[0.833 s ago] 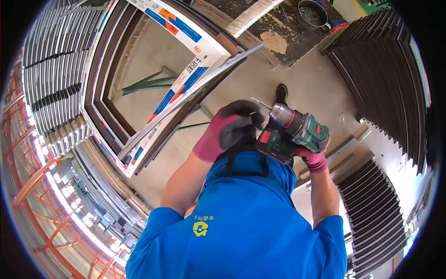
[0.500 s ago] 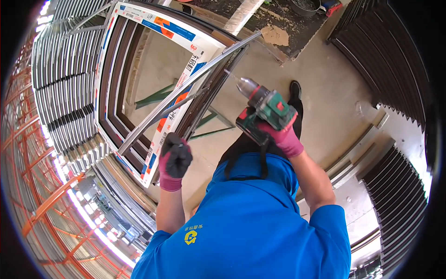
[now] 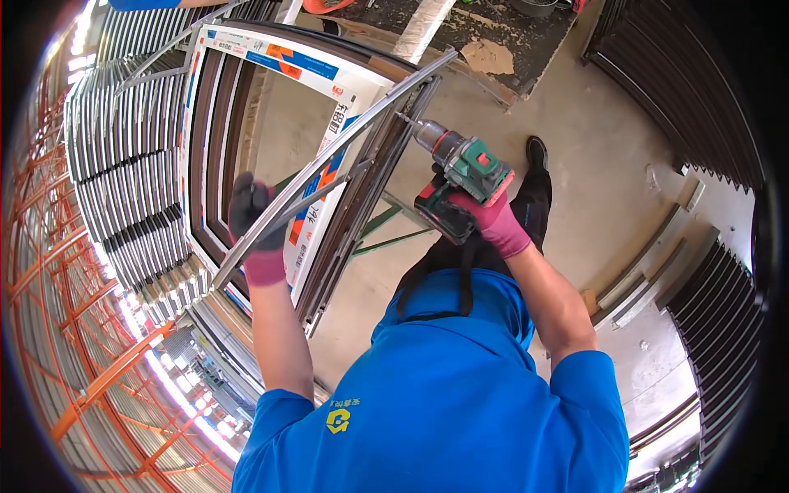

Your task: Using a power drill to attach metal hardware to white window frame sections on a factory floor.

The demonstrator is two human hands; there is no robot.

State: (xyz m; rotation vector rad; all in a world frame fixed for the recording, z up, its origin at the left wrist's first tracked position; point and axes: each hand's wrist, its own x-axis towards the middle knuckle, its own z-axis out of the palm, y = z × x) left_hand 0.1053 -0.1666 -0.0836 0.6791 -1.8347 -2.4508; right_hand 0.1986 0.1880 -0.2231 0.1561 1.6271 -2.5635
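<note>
In a pink glove with dark fingers, my right hand (image 3: 486, 215) is wrapped round the grip of a green and black cordless drill (image 3: 477, 168). Its bit points up and left, the tip close to the outer side of a brown window frame (image 3: 349, 234); contact cannot be told. My left hand (image 3: 251, 215), gloved alike, reaches in at the frame's near left part. A silver metal strip (image 3: 337, 146) slants across the frame and hides part of this hand. Its fingers look bent together, slightly blurred; what they hold is hidden. Printed white film (image 3: 362, 86) covers the frame's face.
Green stand legs (image 3: 380, 228) show beneath the frame. Bundled profiles (image 3: 123, 164) line the left, beside orange racking (image 3: 111, 378); dark profiles (image 3: 674, 90) stack at right. Ahead is a littered worktable (image 3: 526, 70). Another person's blue sleeve (image 3: 144, 4) shows at the top left.
My left hand has moved up and left, from beside the frame to behind the metal strip. The drill has shifted slightly up and left, its bit nearer the frame's side. Another person's sleeve has appeared.
</note>
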